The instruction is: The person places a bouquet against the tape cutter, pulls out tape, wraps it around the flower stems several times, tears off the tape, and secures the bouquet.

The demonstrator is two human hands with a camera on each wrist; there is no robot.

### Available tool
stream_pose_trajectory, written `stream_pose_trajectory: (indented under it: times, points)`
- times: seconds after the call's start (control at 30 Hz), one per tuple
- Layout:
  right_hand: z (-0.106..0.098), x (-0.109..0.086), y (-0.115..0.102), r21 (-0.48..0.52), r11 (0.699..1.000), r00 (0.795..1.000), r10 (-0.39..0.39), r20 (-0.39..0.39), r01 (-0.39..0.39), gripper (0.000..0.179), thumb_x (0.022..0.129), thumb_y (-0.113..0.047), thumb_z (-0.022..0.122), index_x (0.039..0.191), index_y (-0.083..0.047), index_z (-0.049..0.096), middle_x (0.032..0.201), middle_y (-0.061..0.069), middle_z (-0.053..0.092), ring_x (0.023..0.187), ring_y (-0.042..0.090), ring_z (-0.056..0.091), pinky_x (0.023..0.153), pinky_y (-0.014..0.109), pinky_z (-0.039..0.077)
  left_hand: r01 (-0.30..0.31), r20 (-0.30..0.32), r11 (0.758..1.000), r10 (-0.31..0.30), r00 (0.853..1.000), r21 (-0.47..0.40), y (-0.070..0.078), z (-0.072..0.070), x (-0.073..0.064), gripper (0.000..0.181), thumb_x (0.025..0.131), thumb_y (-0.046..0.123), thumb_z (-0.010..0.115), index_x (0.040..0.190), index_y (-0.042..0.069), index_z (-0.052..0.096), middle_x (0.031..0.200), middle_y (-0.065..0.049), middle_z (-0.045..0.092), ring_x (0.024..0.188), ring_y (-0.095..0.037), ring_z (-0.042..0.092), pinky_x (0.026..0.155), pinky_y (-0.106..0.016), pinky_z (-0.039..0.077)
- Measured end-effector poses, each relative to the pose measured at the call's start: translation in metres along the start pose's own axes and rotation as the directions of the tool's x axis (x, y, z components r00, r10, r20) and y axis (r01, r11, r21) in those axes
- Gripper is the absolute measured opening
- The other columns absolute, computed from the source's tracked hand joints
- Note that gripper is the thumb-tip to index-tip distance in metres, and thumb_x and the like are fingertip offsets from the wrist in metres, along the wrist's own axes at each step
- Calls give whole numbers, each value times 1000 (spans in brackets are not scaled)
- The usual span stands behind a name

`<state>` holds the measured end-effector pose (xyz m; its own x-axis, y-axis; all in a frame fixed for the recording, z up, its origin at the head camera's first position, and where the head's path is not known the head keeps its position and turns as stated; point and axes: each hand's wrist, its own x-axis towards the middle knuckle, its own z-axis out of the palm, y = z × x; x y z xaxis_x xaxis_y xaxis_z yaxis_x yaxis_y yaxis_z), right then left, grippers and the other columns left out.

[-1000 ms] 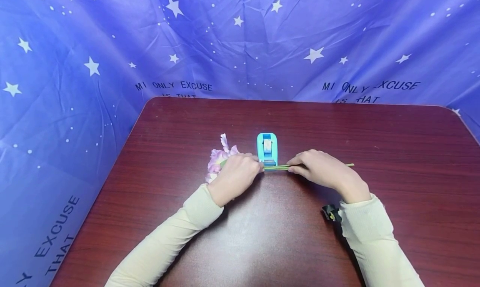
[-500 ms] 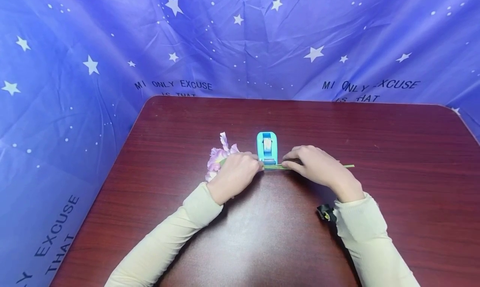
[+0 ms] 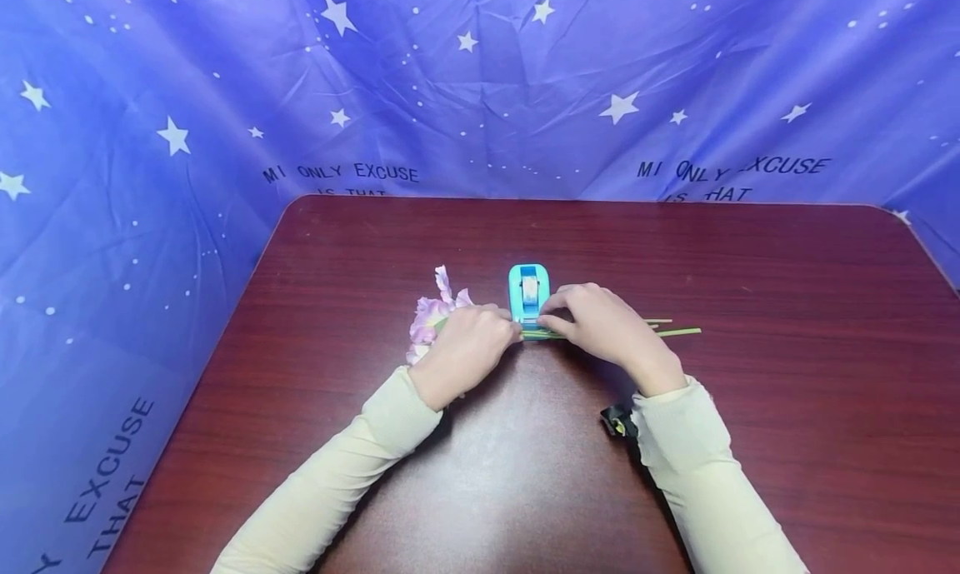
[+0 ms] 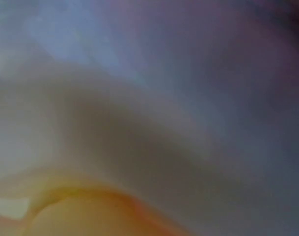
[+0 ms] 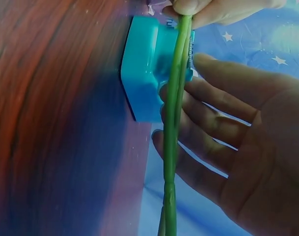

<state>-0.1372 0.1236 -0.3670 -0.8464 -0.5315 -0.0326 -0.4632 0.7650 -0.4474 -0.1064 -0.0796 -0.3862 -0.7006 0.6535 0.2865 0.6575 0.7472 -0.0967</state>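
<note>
My left hand (image 3: 476, 341) grips a bunch of artificial flowers by the green stems (image 5: 175, 123), just below the blooms. Lilac petals (image 3: 427, 320) show to the left of that hand. The stems run rightward in front of a turquoise tape dispenser (image 3: 514, 295) and on past my right hand (image 3: 603, 320). That right hand reaches to the dispenser's front end, fingertips close by the tape and cutter. In the right wrist view its fingers (image 5: 208, 115) are spread behind the stems, the thumb apart from them. The left wrist view is a blur of pale petals (image 4: 85, 214).
A dark red wood-grain table (image 3: 810, 324) bears everything. Behind it and to the left hangs a blue curtain (image 3: 480, 91) with white stars. A small black device (image 3: 618, 421) sits at the right sleeve cuff.
My right hand has slid left along the stems to the dispenser's front, leaving the stem ends showing more to its right. The left hand keeps its grip; the view has shifted slightly.
</note>
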Motion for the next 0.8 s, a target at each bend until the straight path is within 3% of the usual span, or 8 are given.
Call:
stream_pose_trajectory:
  times: [0.33,0.6,0.8]
  points:
    - [3,1,-5,49,998,998,32,-54,-29,20,94,-25,68,100,-8,76,96,5,73,92,23,68,84,44,52,-10,-12,1000,10,1000,13,1,1,0,18,88,10,70,75,22,72,71,5,68,66,-15,64,55,-31,52]
    - [4,2,-5,79,996,991,57,-125,-47,14,92,-22,71,89,-9,76,82,1,68,70,15,58,68,36,47,-18,0,1000,18,1000,19,2,1,4,17,89,13,69,75,23,72,69,4,66,66,-15,64,55,-31,52]
    - [9,4,-7,109,992,987,74,-146,-59,21,93,-26,70,78,-12,71,70,-2,59,61,13,48,60,31,40,-23,12,999,23,1000,29,1,2,0,18,89,14,69,74,23,71,69,5,67,66,-15,64,55,-31,52]
